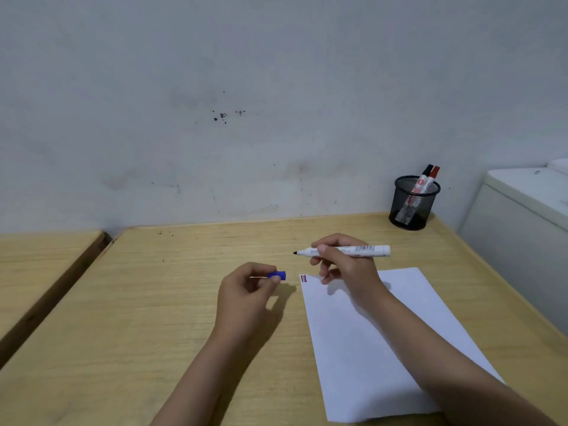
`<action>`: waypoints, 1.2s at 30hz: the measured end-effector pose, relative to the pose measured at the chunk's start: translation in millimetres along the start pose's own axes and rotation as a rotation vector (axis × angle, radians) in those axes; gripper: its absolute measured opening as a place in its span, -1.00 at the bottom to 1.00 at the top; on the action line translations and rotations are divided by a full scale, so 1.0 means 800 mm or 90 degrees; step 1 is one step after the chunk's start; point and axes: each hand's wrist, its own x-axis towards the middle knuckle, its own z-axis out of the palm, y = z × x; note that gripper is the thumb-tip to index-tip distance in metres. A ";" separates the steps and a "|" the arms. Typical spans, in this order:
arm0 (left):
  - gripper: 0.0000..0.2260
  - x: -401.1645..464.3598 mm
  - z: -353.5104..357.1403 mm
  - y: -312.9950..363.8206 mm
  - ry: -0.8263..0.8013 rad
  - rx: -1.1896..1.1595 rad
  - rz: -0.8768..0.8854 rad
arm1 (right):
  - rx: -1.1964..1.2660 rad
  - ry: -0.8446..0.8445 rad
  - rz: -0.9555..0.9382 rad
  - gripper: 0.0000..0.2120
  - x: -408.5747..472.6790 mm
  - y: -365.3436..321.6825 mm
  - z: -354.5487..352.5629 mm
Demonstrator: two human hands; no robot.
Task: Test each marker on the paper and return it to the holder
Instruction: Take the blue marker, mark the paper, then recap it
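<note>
My right hand holds an uncapped white marker level above the desk, its dark tip pointing left. Pinched in the fingers of my left hand is the blue cap, a short way left of the tip. A white paper lies under my right forearm, with short blue and red strokes at its top-left corner. A black mesh holder stands at the desk's far right corner with a black-capped marker and a red-capped marker leaning inside.
The wooden desk butts against a stained wall. A second wooden table sits to the left across a narrow gap. A white appliance-like box stands against the desk's right side.
</note>
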 end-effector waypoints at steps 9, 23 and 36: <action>-0.88 -0.027 -0.018 0.053 -0.108 -0.236 -0.068 | -0.017 -0.053 -0.068 -0.88 -0.039 -0.052 0.009; -0.88 -0.094 -0.016 0.113 -0.125 -0.217 0.105 | 0.055 -0.163 -0.097 -0.93 -0.097 -0.108 0.010; -0.89 -0.115 0.023 0.116 0.005 -0.101 0.313 | 0.109 -0.061 -0.075 -0.81 -0.112 -0.111 0.010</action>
